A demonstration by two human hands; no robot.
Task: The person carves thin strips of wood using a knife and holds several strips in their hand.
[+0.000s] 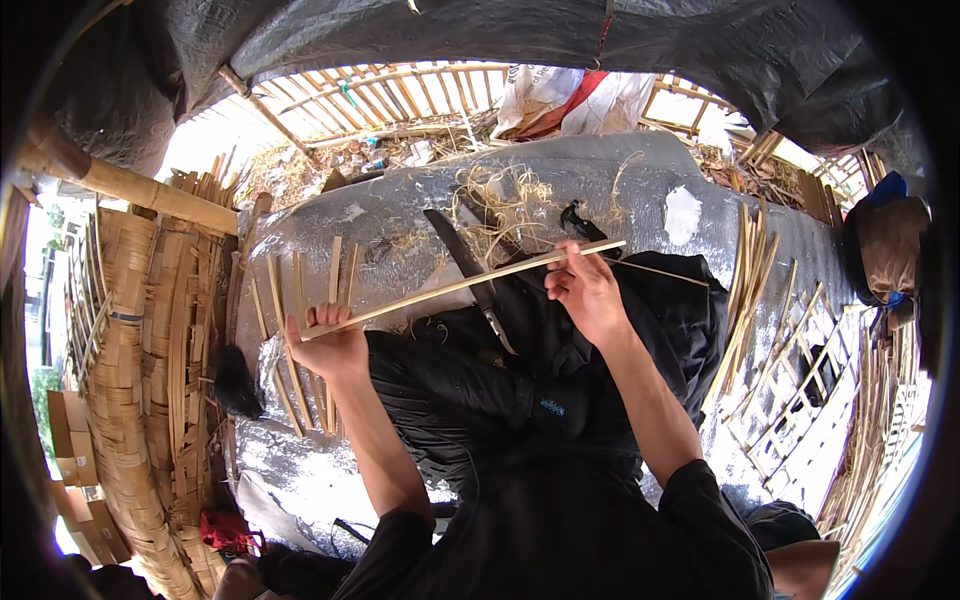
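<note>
A long, thin bamboo strip (440, 295) slants across in front of me, its right end higher in the picture. My left hand (333, 350) is closed around the strip near its left end, thumb up. Near the other end, my right hand (588, 295) pinches it between thumb and fingers, and a short length sticks out past them. Beneath the strip lies a long knife (455, 245) with a dark blade, its handle toward my crossed legs. A dark, hooked tool (574, 216) rests beyond my right hand.
Bamboo shavings (510, 190) are heaped on the grey sheet (400, 195). Split strips lie at left (290, 370) and right (745, 290). A lattice panel (790, 390) sits farther right; woven bamboo rolls (125, 330) stand at left. Dark tarpaulin (480, 35) hangs overhead.
</note>
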